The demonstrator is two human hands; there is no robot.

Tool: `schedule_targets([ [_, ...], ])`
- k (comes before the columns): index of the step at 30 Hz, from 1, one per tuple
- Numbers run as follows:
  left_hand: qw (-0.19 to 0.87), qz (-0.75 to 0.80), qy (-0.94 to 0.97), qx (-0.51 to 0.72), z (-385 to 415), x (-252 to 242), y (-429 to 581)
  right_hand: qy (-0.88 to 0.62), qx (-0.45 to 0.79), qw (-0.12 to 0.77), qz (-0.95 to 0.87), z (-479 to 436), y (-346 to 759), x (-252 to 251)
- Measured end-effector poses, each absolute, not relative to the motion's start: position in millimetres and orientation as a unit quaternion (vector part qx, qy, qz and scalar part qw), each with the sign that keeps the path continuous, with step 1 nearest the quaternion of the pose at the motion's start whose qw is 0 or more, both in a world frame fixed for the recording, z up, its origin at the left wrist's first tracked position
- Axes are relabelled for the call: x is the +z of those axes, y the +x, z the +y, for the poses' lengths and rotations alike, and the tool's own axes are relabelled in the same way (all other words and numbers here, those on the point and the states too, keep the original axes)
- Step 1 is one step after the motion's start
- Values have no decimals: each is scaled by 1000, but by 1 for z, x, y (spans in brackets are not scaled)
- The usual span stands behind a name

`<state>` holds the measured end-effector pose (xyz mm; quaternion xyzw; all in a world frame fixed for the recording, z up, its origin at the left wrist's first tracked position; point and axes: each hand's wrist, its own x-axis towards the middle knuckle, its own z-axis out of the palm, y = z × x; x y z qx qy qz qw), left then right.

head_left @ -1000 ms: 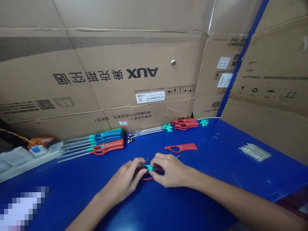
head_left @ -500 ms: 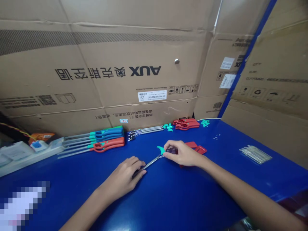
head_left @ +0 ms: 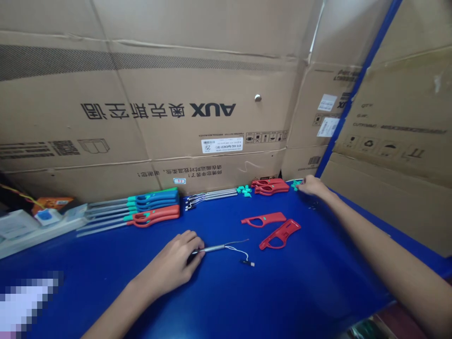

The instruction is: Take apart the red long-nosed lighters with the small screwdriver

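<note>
My left hand (head_left: pixel 174 261) rests on the blue table (head_left: pixel 226 301), its fingers closed on a thin metal tube (head_left: pixel 211 248) that trails loose wires ending in a small black part (head_left: pixel 249 262). Two red handle shells lie apart just right of the wires, one (head_left: pixel 263 219) flat, the other (head_left: pixel 279 234) angled. My right hand (head_left: pixel 310 185) reaches to the back right, its fingertips on a small teal part (head_left: pixel 295 184); whether it grips the part I cannot tell.
Finished lighters (head_left: pixel 141 209) with blue and red handles lie in a row at the back left. Bare metal tubes (head_left: pixel 212 194), teal pieces (head_left: pixel 244 189) and stacked red shells (head_left: pixel 270 186) line the cardboard wall (head_left: pixel 176 94). A white box (head_left: pixel 21 223) is at far left.
My right hand let go of the assembly and moved to the back right. The red shell now lies on the table, and the tube's wires are bare.
</note>
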<state>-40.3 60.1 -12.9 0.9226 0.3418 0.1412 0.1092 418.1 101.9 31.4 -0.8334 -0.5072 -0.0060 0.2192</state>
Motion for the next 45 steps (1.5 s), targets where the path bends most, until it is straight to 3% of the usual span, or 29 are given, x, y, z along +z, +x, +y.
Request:
schedule_targets([
  [5,129,347,912,175,63,-12,-40,-880,17,182,-438,105,430,21],
  [11,207,395,831,333,70,-13,-38,-793,31,243,-558,83,376,42],
  [17,462,410,587,524,69,-16,-24,-578,86,310,-750,49,278,57],
  [21,609,342,470,539,56,-17,-10,-511,64,271,-814,32,213,40],
  [26,674,319,441,500,49,-17,-3,-510,12,159,-845,33,171,23],
  [29,653,365,477,461,54,-21,-5,-551,-6,145,-822,51,178,22],
  [32,564,410,591,406,54,-27,-6,-616,-7,137,-776,76,202,21],
  [39,219,303,877,300,29,-31,-6,-681,1,81,-728,120,232,9],
  [45,179,293,897,277,30,-29,-7,-668,21,42,-742,138,211,4],
])
